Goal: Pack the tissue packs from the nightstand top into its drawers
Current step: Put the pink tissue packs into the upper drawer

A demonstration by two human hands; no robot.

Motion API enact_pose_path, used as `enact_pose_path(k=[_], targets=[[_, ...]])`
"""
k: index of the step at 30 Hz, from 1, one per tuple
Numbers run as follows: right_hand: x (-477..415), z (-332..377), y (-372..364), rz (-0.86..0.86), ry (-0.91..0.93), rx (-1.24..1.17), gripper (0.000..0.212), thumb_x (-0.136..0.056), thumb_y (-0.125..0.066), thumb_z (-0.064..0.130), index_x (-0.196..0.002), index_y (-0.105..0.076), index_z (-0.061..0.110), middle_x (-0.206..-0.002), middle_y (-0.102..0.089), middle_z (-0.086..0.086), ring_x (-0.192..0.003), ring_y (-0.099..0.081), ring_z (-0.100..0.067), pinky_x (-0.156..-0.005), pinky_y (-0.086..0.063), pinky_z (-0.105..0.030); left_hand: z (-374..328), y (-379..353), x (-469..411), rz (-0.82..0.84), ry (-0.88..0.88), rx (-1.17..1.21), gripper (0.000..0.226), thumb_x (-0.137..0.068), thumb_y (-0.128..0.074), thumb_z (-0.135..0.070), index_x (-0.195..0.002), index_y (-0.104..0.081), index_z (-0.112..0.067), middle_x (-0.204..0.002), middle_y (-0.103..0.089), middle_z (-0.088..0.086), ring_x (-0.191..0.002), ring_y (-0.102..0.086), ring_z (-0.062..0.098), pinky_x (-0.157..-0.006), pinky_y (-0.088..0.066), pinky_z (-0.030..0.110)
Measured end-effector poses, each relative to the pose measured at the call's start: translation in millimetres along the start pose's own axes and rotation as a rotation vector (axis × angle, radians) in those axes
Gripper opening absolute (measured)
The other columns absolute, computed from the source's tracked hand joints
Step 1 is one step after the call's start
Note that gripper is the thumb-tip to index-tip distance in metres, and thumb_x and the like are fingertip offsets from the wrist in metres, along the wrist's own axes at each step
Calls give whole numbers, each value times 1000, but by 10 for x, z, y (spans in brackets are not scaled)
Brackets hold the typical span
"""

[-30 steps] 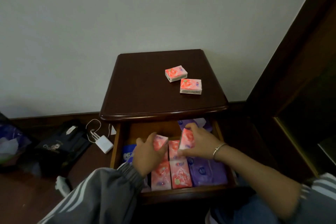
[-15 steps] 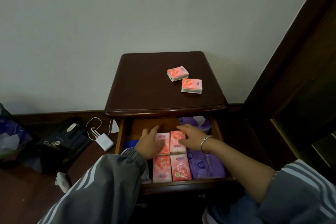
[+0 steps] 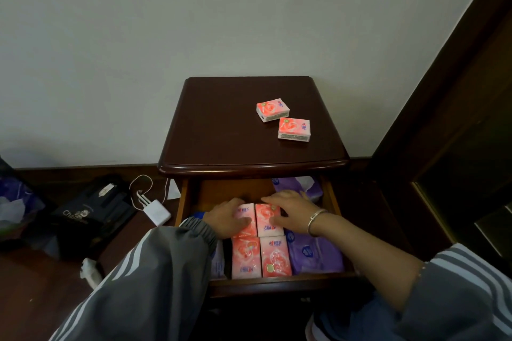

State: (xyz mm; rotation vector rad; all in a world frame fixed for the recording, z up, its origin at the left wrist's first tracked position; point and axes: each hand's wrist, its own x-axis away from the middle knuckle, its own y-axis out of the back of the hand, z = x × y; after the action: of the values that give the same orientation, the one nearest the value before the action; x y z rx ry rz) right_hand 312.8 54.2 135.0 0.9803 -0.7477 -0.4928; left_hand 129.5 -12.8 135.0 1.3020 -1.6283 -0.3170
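Settling step: in the open drawer [image 3: 181,202] the left hand [image 3: 225,220] and right hand [image 3: 292,213] lie flat, each pressing one of the rear packs [image 3: 266,221] level behind the front pair [image 3: 246,257]; neither grip closes on anything. Toward the right rear corner of the nightstand top [image 3: 221,130] two pink packs [image 3: 294,129] wait, so the next move is probably a reach up for them. A white charger [image 3: 156,212] and black bag [image 3: 91,210] lie on the floor [image 3: 33,299] at left, below a plain wall [image 3: 194,22].

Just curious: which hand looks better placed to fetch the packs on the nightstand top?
Probably the right hand: both pink packs lie on the right side, nearer it than the left hand.
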Motion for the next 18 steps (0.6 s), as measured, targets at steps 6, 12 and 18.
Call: enact_pose_path(k=[6,12,18], targets=[[247,-147,245,-583,252,-71,28,-86,-60,25,-111,-67,14,-106,-69,-3,-97,-64,-23,-84,-51,-38,-33,113,149,-176,-304,-92,50,-95,-48,-37,-143,-35,-27,-147,-36,-5,-134,-33,10,-109,-33,27],[-339,-391,920,-858,-53,13,56,-84,-55,47,-133,-47,20,-133,-51,-8,-122,-47,-29,-98,-41,-46,-329,732,-142,-622,-563,-28,29,-93,-52,-18,-121,-57,-18,-117,-59,-3,-110,-53,7,-96,-35,16],[-916,-608,852,-580,-178,158,63,-85,-41,64,-140,-34,34,-150,-34,0,-140,-26,-23,-111,-19,-50,-603,1109,-854,-822,-472,4,35,-92,-52,-21,-127,-52,-14,-125,-52,5,-116,-52,19,-100,-42,32]])
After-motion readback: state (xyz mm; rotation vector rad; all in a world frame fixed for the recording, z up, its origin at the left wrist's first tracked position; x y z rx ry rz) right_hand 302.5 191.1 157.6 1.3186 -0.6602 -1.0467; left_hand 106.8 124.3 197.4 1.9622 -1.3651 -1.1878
